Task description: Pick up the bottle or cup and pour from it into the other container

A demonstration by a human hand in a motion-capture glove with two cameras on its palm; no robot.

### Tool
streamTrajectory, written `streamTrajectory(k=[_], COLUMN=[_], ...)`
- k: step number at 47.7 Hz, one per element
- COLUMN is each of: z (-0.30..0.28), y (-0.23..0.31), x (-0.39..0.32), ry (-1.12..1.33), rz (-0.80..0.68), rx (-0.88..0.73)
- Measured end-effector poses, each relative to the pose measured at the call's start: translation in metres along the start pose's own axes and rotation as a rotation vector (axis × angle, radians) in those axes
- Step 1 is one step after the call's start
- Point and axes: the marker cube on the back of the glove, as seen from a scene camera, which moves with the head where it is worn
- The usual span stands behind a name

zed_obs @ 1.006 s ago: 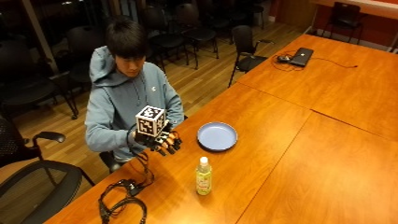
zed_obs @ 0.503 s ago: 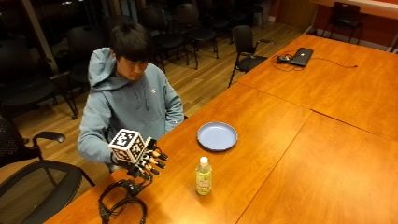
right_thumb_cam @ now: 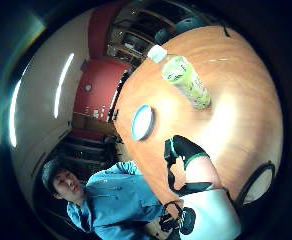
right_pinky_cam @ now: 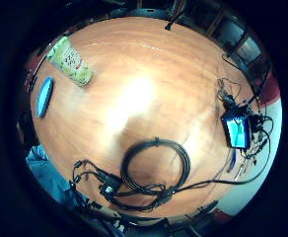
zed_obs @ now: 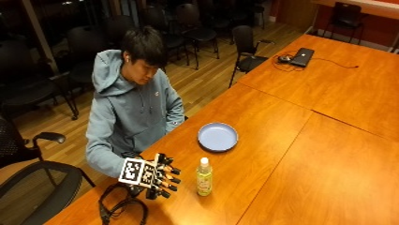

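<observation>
Gloved right hand (zed_obs: pixel 157 176) held above the table (zed_obs: pixel 293 154) — fingers spread, nothing grasped, bottle (zed_obs: pixel 203 176) upright just beside the fingertips, blue plate (zed_obs: pixel 217 137) beyond.

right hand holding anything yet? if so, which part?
Nothing held. The gloved right hand hovers over the table with fingers spread, beside the upright bottle and apart from it. The blue plate is untouched.

On the bench (zed_obs: pixel 324 140) we see the bottle (zed_obs: pixel 203 176) upright between our right hand (zed_obs: pixel 156 176) and the far edge, the plate (zed_obs: pixel 218 137) just beyond it, a cable coil (zed_obs: pixel 121 211) beside the hand.
</observation>
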Motion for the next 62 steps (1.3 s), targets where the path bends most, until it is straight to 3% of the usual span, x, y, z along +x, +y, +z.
streamTrajectory(k=[34, 48, 62], z=[0.131, 0.148, 0.150], y=[-0.106, -0.130, -0.134], x=[-0.022, -0.049, -0.095], ry=[-0.713, -0.775, -0.711], rz=[-0.009, -0.001, -0.030], rx=[0.042, 0.254, 0.153])
